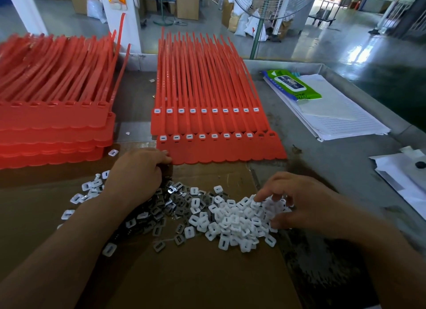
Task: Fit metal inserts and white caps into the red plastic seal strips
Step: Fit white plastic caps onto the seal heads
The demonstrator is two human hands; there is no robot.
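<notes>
- My left hand [138, 170] sits knuckles-up at the near-left corner of the front sheet of red plastic seal strips [219, 152]. The fingers are curled under, and I can't tell what's in them, if anything.
- My right hand [306, 200] is over the heap of small white square caps [230, 221], fingers spread apart with the tips resting on the pile.
- The grey metal inserts [161, 207] are heaped just left of the caps, partly under my left wrist. Both piles are on a brown cardboard sheet [184, 274].
- The front sheet has 8 sockets capped white, and the 2 at its right end are still bare red.
- The red sheet behind it [207, 122] shows 10 caps in a row.
- A stack of uncapped red sheets [53, 133] is far left.
- A green-and-blue wipes pack [292, 85] lies on lined white paper [334, 117], far right.
</notes>
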